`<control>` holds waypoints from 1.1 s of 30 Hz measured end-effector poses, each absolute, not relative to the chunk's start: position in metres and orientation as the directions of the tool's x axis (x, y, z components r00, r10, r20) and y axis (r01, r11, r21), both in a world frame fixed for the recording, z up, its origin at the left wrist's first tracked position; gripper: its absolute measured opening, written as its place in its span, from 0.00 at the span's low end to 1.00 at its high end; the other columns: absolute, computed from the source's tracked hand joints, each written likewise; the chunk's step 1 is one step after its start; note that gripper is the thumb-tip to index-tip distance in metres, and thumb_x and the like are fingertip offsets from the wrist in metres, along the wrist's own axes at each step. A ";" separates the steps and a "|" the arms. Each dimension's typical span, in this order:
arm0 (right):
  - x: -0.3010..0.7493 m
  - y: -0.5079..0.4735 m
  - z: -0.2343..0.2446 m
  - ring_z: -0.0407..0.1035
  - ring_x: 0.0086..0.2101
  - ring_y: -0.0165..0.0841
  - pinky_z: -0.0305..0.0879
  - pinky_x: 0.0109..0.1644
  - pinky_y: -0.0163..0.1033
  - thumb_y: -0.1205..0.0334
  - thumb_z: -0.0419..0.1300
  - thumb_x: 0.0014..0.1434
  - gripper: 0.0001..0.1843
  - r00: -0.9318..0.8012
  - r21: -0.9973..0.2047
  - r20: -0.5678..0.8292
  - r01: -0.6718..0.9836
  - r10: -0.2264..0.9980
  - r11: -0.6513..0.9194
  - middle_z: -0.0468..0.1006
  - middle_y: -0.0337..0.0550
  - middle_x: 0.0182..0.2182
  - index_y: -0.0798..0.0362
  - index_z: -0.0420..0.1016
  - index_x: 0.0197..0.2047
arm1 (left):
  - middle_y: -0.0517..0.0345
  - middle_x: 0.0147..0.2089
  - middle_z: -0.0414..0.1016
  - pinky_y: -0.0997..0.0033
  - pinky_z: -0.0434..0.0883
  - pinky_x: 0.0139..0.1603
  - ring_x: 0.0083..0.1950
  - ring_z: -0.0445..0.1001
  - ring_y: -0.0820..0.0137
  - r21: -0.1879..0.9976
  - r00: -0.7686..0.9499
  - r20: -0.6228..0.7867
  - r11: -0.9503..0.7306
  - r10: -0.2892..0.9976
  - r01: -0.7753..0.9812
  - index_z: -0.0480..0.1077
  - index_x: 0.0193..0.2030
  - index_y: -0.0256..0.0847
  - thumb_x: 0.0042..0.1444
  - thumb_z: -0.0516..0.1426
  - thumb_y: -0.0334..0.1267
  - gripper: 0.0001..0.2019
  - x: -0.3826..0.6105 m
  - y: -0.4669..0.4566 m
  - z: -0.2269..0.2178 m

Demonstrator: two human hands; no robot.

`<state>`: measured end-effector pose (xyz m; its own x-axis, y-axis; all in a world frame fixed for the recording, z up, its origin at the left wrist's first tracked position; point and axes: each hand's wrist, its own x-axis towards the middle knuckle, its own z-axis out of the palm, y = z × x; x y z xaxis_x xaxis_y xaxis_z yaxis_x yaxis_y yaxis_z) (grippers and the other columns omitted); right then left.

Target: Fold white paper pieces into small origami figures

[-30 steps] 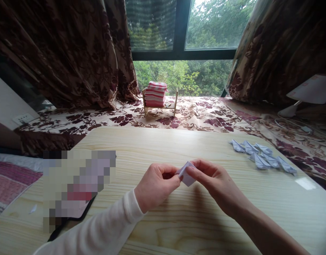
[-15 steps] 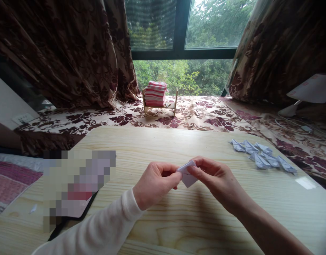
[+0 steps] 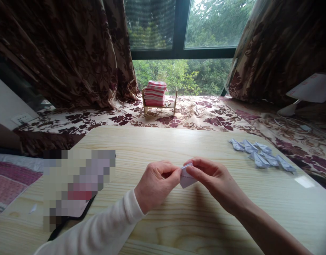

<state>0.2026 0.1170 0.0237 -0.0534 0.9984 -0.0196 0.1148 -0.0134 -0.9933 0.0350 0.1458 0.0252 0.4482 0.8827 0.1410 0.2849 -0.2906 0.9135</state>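
Observation:
A small piece of folded white paper (image 3: 187,180) is held above the wooden table, between my two hands. My left hand (image 3: 158,182), in a white sleeve, pinches its left edge between thumb and fingers. On the other side, my right hand (image 3: 213,180) grips the upper right part, thumb in front and fingers behind. The fingers hide some of the paper's folds. Several folded white paper figures (image 3: 260,159) lie grouped at the table's right side, apart from both hands.
The pale wooden table (image 3: 157,141) fills the foreground. At left lies a dark-edged flat object (image 3: 84,209), mostly blurred out, and a paper scrap (image 3: 33,209). Behind stand a small wooden rack (image 3: 159,106) with striped folded cloths (image 3: 155,94) and a lamp (image 3: 310,88).
My left hand has shifted slightly right, its fingertips now closer to my right hand. The paper has turned a little, and its top edge looks more level. Both hands keep their hold.

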 end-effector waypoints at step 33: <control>0.203 0.116 0.017 0.68 0.31 0.28 0.64 0.32 0.30 0.51 0.58 0.60 0.14 -0.132 -0.992 0.048 0.112 0.990 0.063 0.75 0.39 0.30 0.53 0.78 0.34 | 0.61 0.19 0.65 0.75 0.58 0.25 0.23 0.61 0.76 0.982 0.516 -0.157 0.080 0.842 0.169 0.69 0.20 0.35 0.46 0.56 0.38 0.09 0.038 0.147 0.028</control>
<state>0.2028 0.1161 0.0173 -0.1319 0.9901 0.0479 0.1119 0.0629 -0.9917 0.0376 0.1475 0.0280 0.5158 0.8421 -0.1574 0.1687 0.0803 0.9824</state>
